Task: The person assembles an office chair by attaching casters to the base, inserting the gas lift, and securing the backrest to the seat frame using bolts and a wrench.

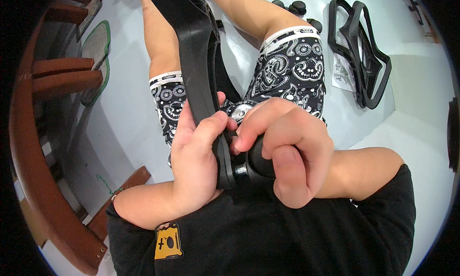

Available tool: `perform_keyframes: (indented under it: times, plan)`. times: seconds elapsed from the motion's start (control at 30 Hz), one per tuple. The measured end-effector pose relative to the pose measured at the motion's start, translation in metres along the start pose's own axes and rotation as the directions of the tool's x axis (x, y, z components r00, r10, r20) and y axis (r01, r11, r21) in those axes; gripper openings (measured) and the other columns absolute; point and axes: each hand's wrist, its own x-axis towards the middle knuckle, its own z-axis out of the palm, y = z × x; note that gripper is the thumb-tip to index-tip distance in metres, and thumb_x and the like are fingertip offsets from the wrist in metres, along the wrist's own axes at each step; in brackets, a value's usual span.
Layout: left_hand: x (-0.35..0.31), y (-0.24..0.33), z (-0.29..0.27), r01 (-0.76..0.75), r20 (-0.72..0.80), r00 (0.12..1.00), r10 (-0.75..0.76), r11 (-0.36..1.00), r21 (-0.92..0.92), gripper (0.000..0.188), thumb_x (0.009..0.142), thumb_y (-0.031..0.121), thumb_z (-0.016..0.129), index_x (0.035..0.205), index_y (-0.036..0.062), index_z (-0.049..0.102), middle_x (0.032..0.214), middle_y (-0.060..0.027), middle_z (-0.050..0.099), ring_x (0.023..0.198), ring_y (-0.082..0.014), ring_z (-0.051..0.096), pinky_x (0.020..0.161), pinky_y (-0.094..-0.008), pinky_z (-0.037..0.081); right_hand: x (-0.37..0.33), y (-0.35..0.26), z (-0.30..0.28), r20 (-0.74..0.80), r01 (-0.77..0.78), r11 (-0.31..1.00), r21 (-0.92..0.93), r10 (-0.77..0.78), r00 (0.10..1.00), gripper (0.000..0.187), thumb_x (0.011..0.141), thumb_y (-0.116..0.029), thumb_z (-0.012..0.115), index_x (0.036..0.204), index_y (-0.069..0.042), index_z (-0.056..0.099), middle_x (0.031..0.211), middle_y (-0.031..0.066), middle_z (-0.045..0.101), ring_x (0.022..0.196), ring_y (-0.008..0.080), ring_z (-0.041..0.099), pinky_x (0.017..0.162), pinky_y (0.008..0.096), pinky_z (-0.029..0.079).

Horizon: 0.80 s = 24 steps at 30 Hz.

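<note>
My left hand (191, 149) is wrapped round one leg of a black plastic chair base (195, 50), its thumb lying across the top. The base rises from my lap toward the far side, between my legs. In my right hand (302, 144) is a black caster wheel (258, 162), gripped with curled fingers. Its short metal stem (240, 170) points left at the near end of the leg, and I cannot tell how far it sits in the hole. My right fingers partly cover the wheel.
Several black casters (297, 7) lie on the pale floor beyond my right knee. Two black armrest frames (383, 84) rest at the right, beside a clear bag of screws (342, 73). Brown wooden furniture (36, 180) curves along the left, near a green-edged mat (96, 43).
</note>
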Motion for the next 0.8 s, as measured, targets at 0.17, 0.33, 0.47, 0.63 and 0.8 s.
perform_keyframes:
  times: [0.17, 0.33, 0.47, 0.63, 0.8]
  plan:
    - [0.005, 0.003, 0.000, 0.006, 0.007, 1.000, -0.005, 0.999, -0.054, 0.031, 0.087, 0.009, 0.054, 0.117, 0.0008, 0.050, 0.081, -0.0091, 0.057, 0.062, -0.0159, 0.055, 0.056, -0.0268, 0.046, 0.004, 0.005, -0.013, 0.211, 0.173, 0.984, -0.047, -0.160, 0.964, 0.006, 0.082, -0.008, 0.042, 0.084, -0.005, 0.046, 0.088, 0.0197, 0.061, 0.077, 0.0272, 0.058, 0.074, 0.0381, 0.050]
    - [0.008, 0.007, -0.003, 0.025, 0.020, 1.000, -0.022, 0.994, -0.111, 0.030, 0.088, 0.011, 0.054, 0.116, 0.0006, 0.051, 0.083, -0.0096, 0.056, 0.061, -0.0166, 0.051, 0.057, -0.0275, 0.045, -0.002, 0.013, -0.006, 0.047, 0.269, 0.963, -0.010, -0.268, 0.962, 0.005, 0.081, -0.010, 0.046, 0.083, -0.006, 0.046, 0.088, 0.0189, 0.062, 0.077, 0.0295, 0.058, 0.071, 0.0385, 0.051]
    - [0.010, 0.002, 0.007, 0.041, 0.024, 0.999, -0.040, 0.997, -0.063, 0.034, 0.089, 0.015, 0.053, 0.119, -0.0007, 0.052, 0.091, -0.0103, 0.060, 0.073, -0.0177, 0.057, 0.068, -0.0284, 0.048, -0.007, 0.019, -0.019, 0.061, 0.283, 0.958, 0.043, -0.285, 0.957, 0.004, 0.077, -0.008, 0.048, 0.080, -0.006, 0.046, 0.089, 0.0196, 0.062, 0.077, 0.0299, 0.058, 0.070, 0.0378, 0.051]
    - [0.008, -0.020, 0.036, -0.036, 0.009, 0.999, 0.035, 0.994, 0.106, 0.035, 0.094, 0.020, 0.048, 0.122, 0.0007, 0.054, 0.107, -0.0109, 0.064, 0.095, -0.0185, 0.062, 0.086, -0.0298, 0.048, -0.001, 0.014, -0.064, 0.230, 0.124, 0.992, 0.038, -0.130, 0.965, 0.006, 0.073, -0.006, 0.050, 0.077, -0.006, 0.046, 0.091, 0.0204, 0.062, 0.076, 0.0296, 0.059, 0.070, 0.0397, 0.052]
    - [0.011, -0.017, 0.040, -0.019, -0.134, 0.991, 0.019, 1.000, -0.003, 0.028, 0.091, 0.010, 0.051, 0.116, -0.0009, 0.052, 0.085, -0.0089, 0.060, 0.078, -0.0141, 0.058, 0.071, -0.0261, 0.048, 0.004, 0.018, -0.058, 0.212, 0.236, 0.972, 0.006, -0.231, 0.950, 0.006, 0.074, -0.007, 0.051, 0.076, -0.008, 0.046, 0.093, 0.0178, 0.063, 0.078, 0.0301, 0.059, 0.070, 0.0405, 0.052]
